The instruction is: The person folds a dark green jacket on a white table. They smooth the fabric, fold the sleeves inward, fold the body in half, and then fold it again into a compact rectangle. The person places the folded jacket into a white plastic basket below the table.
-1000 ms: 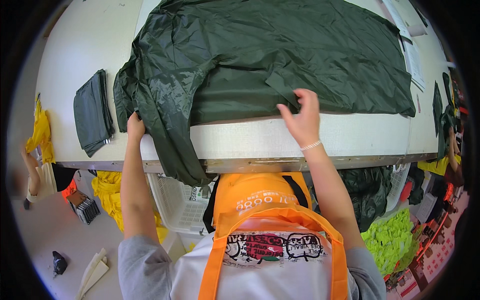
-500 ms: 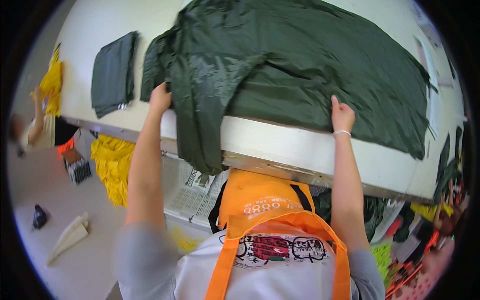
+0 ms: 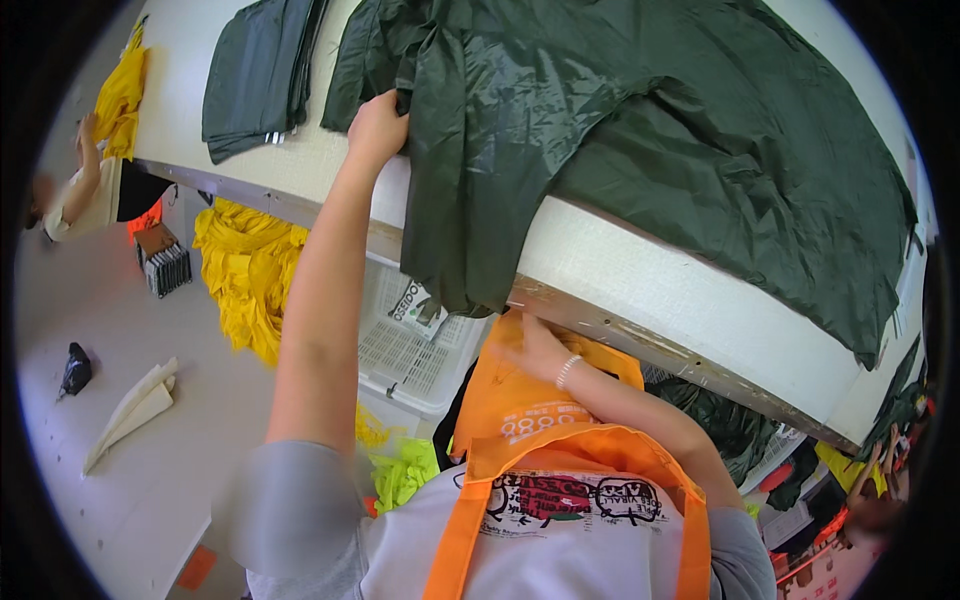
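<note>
A large dark green garment [image 3: 720, 150] of thin shiny fabric lies spread on the white table [image 3: 630, 260]. One of its sleeves [image 3: 465, 220] hangs down over the front edge. At the garment's left side, my left hand [image 3: 380, 130] is closed on the fabric, fingertips hidden in the folds. My right hand [image 3: 540, 350] is below the table edge, in front of my orange apron [image 3: 535, 400] and just right of the sleeve's hanging end. Its thumb stands apart from the somewhat blurred fingers, and no fabric shows in it.
Folded dark green pieces [image 3: 258, 75] lie in a stack at the table's left. Beneath are a white crate [image 3: 420, 355], a yellow fabric heap [image 3: 245, 275] and dark green fabric [image 3: 715, 415]. A person [image 3: 85, 190] handles yellow fabric [image 3: 120, 95] at far left.
My right hand has left the garment's front edge and come down and left, below the table edge. My left hand keeps its hold. The view has turned, tilting the table edge.
</note>
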### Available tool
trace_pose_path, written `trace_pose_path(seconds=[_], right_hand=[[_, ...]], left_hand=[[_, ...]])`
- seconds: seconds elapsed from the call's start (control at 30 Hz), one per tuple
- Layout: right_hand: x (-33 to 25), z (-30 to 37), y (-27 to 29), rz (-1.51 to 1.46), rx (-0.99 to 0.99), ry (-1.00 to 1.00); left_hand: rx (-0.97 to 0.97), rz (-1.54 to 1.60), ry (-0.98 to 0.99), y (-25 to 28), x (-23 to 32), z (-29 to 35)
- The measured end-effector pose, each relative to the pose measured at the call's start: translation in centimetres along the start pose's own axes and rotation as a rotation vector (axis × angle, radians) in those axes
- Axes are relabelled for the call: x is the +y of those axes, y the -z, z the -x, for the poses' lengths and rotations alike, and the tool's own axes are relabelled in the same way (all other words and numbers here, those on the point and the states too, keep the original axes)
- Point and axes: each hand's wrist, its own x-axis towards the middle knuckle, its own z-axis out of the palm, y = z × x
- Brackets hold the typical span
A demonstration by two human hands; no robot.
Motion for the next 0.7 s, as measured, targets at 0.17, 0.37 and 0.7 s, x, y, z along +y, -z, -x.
trace_pose_path(seconds=[0.17,0.37,0.7], right_hand=[[0.7,-4.1,-3.7,-0.192,0.155,-0.125],[1.1,4.4,5.9,0.078,0.218,-0.005],[-0.9,13.4,40.4,1.326,1.024,-0.007]], left_hand=[[-0.009,0.163,-0.136,3.3,1.7,2.1],[0.268,0.209,-0.282,2.6,-0.2,2.2],[0.231,-0.206,0.175,1.6,1.6,-0.7]])
